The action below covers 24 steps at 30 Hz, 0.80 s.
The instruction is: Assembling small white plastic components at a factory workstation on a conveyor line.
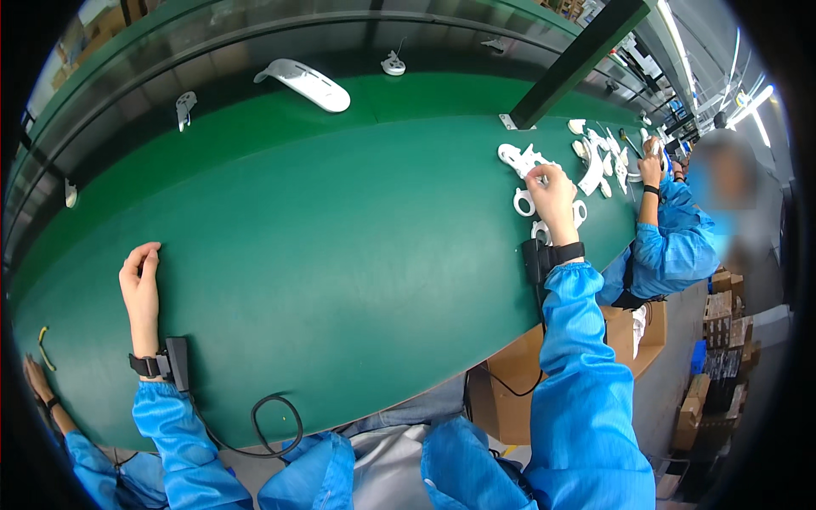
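Observation:
My right hand (554, 201) reaches over the right side of the green table, its fingers bent together at the near edge of a white plastic part (512, 156) with a branched shape. The fingertips partly cover that part. White ring-shaped pieces lie close to this hand: one ring (518, 197) left of it, another ring (580, 218) by the wrist. On the left, my left hand (141, 287) hovers over bare tabletop, fingers loosely bent and thumb a little apart, with nothing seen in it.
More white parts (592, 174) are heaped right of my right hand, near a co-worker's hand (650, 166). A dark post (578, 64) rises from the table. A long white cover (308, 84) lies on the far belt. Another hand (37, 378) shows at far left.

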### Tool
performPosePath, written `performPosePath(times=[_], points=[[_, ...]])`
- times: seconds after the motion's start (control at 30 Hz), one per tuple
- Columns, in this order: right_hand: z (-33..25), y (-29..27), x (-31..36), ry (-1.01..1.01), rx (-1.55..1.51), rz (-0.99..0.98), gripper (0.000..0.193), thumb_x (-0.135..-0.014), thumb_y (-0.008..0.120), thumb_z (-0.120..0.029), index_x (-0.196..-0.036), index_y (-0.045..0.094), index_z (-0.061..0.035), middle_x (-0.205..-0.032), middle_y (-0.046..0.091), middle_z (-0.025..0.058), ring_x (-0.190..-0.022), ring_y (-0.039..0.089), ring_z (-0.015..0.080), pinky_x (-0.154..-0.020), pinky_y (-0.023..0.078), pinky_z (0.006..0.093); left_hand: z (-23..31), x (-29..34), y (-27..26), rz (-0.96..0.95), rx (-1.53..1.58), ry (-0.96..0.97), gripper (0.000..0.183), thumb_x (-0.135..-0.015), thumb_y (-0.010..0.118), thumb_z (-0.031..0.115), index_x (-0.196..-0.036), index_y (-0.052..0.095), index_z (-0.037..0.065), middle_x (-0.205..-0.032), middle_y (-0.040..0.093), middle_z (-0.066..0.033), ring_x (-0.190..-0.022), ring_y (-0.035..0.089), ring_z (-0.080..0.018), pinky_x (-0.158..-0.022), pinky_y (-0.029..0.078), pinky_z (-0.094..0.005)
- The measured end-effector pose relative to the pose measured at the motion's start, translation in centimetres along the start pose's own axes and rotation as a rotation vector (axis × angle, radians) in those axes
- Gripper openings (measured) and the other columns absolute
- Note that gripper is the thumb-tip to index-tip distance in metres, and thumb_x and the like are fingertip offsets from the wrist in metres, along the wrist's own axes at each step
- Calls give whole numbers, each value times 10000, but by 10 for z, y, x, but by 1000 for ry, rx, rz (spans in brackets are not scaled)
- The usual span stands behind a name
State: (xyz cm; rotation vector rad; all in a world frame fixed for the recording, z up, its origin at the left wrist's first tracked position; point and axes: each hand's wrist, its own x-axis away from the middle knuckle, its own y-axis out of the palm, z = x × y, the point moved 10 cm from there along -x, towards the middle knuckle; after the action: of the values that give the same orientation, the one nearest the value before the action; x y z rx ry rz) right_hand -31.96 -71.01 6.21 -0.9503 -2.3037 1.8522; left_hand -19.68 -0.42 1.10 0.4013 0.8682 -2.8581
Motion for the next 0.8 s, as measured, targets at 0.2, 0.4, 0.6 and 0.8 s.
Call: performPosePath(times=[0.2,0.4,0.6,0.8], points=[[-55,-6,-10,-211,-7,95,313,-766,706,-218,-1056,677,-104,-1063,656,121,-1045,595,335,-903,469,445,-6,7,-13,-12,0,-39,172,-933,607,136,-976,698,-4,-895,661,-45,-829,561,-132,-761,443,-258],[-101,11,-38,-357,175,32,215,-795,685,-186,-977,703,-72,-938,696,172,-906,673,349,-797,523,442,31,16,-2,29,-38,84,155,-889,626,133,-929,728,24,-873,700,-117,-805,655,-227,-726,510,-329],[-210,6,-19,-560,-258,-245,169,-801,681,-36,-959,650,12,-918,643,142,-858,623,292,-794,481,360,51,5,2,6,-141,31,196,-883,617,193,-941,733,46,-843,689,-79,-793,573,-200,-746,487,-332],[-367,37,83,-695,-640,-448,182,-815,660,34,-980,713,-22,-827,563,51,-792,551,146,-724,447,254,26,16,-17,0,-89,-115,177,-881,621,166,-942,736,46,-815,666,-74,-822,578,-177,-753,481,-322]])
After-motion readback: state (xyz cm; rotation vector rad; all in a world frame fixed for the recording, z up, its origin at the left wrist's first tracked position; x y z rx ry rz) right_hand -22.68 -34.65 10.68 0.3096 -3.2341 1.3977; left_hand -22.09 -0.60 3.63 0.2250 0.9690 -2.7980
